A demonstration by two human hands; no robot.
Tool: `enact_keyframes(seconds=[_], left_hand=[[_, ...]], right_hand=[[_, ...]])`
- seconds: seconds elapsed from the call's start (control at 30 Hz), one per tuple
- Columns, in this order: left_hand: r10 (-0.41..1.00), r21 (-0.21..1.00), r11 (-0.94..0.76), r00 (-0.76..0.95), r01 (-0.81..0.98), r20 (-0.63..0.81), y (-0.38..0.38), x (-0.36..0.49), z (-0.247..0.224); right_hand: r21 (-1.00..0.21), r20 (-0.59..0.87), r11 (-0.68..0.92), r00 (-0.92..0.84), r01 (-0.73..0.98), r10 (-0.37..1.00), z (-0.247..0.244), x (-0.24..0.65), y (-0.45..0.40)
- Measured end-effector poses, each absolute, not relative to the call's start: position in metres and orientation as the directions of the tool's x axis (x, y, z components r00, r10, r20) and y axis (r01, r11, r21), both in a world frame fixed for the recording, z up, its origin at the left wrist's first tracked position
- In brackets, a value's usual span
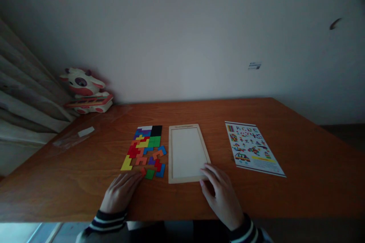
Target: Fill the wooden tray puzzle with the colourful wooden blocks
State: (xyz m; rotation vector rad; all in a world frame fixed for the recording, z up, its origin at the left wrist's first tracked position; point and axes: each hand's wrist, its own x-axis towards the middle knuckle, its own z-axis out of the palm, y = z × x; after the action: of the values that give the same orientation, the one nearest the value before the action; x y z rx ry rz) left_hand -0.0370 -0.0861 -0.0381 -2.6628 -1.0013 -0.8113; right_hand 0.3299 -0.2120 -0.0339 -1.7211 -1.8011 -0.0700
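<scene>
A shallow wooden tray (170, 155) with a pale inner panel lies at the middle of the table, with no pieces in it. To its left, flat coloured puzzle pieces (154, 141) are spread, packed together at the back and looser at the front. My left hand (121, 191) lies flat on the table in front of the pieces, its fingertips beside an orange piece (143, 171); it holds nothing. My right hand (222, 195) is at the tray's front right corner, fingers apart and fingertips touching the frame, with nothing held.
A printed sheet (253, 148) with colourful figures lies to the right of the tray. At the back left stands a cow-shaped toy (87, 91). Near it are a clear plastic bag (65, 141) and a small white label (86, 131). A curtain (25, 98) hangs at the left.
</scene>
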Motion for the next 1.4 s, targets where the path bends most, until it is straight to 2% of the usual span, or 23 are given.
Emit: enact_keyframes(seconds=[0.17,0.33,0.53,0.8,0.93,1.1,1.23,1.4], left_hand=[[0.531,0.044,-0.792,0.652,0.609,0.542,-0.089,-0.039,-0.034],[0.569,0.143,-0.779,0.593,0.61,0.57,-0.098,-0.028,-0.024],[0.582,0.166,-0.751,0.524,0.639,0.622,-0.105,-0.024,-0.019],[0.597,0.326,-0.779,0.471,0.536,0.65,-0.114,0.044,-0.009],[0.599,0.372,-0.79,0.481,0.488,0.641,-0.12,0.086,-0.015],[0.576,0.356,-0.815,0.573,0.457,0.583,-0.127,0.101,-0.021],[0.638,0.387,-0.763,0.513,0.517,0.574,-0.125,0.091,-0.021],[0.732,0.325,-0.613,0.364,0.72,0.575,-0.107,0.059,-0.026]], right_hand=[[-0.383,0.476,0.143,0.062,0.913,0.877,-0.034,0.33,-0.212],[-0.38,0.494,0.162,0.052,0.911,0.868,-0.034,0.33,-0.211],[-0.387,0.488,0.164,0.051,0.908,0.871,-0.036,0.331,-0.212],[-0.373,0.477,0.166,0.035,0.913,0.878,-0.04,0.331,-0.211],[-0.365,0.49,0.172,0.032,0.915,0.871,-0.041,0.331,-0.212],[-0.36,0.487,0.167,0.032,0.918,0.873,-0.042,0.331,-0.212],[-0.371,0.476,0.171,0.029,0.913,0.879,-0.044,0.333,-0.212],[-0.381,0.485,0.191,0.019,0.905,0.874,-0.047,0.335,-0.212]])
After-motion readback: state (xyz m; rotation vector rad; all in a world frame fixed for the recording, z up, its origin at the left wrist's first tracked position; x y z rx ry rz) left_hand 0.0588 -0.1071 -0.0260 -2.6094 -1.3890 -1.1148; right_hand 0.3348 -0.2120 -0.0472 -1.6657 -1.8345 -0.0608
